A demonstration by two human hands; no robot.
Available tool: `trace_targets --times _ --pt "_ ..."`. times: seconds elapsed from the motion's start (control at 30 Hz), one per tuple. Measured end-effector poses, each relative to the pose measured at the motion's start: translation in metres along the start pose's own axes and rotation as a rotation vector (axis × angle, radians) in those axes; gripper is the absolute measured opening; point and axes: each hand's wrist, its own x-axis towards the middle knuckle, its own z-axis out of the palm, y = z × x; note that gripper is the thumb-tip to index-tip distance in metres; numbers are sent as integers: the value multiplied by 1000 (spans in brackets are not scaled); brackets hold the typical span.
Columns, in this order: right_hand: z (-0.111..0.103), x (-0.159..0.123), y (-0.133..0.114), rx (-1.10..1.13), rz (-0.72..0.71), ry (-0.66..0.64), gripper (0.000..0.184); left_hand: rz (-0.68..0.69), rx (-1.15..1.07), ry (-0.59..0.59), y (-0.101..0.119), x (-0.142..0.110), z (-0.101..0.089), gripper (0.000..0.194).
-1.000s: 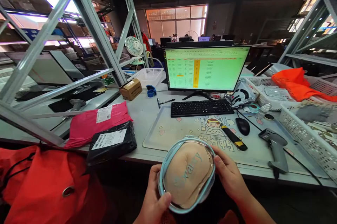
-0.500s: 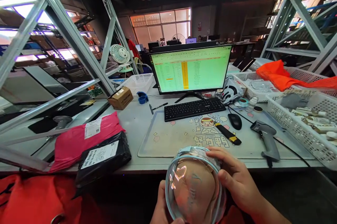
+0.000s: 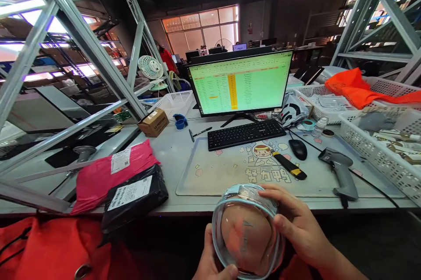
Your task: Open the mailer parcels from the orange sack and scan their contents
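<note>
Picture a round, clear pouch (image 3: pixel 243 236) with pale blue edging, between five and six o'clock in view, held up just in front of the near edge of the table (image 3: pixel 171 203). Behind the clear face, folded beige material with blue lettering. Read the pouch's rim as a clock. Clasped in the left hand (image 3: pixel 210 260) from nine round to seven, with the thumb pressed on the rim. Cupped in the right hand (image 3: pixel 305 227) from one to three, with fingers (image 3: pixel 266 193) slightly spread over the far side and thumb at three, also against the pouch. For good handling, share the weight evenly between both hands and press only enough to stop slipping, so as not to dent the soft clear wall or crease the contents. To turn or tilt, anchor with the left thumb at seven and guide from one o'clock with the right fingers. Tip gently to shed glare from the glossy face and leave the lettering uncovered. Best kept low and close, short of the utility knife (image 3: pixel 289 165) at one o'clock from the pouch, and clear of the barcode scanner (image 3: pixel 344 177) at two.
</note>
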Motion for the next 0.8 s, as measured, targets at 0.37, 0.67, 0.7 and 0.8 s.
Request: trace_targets --times 0.37,0.67,0.7,0.8 --pt "-5 -4 6 -72 -53 -35 36 101 184 32 -1 3 3 74" --pt "1 5 24 -282 -52 94 28 706 707 156 1 24 -43 24" --pt "3 8 27 -311 -68 94 27 778 785 79 7 30 -43 31" --pt "10 18 35 -364 -61 29 22 925 976 -55 21 46 -37 49"
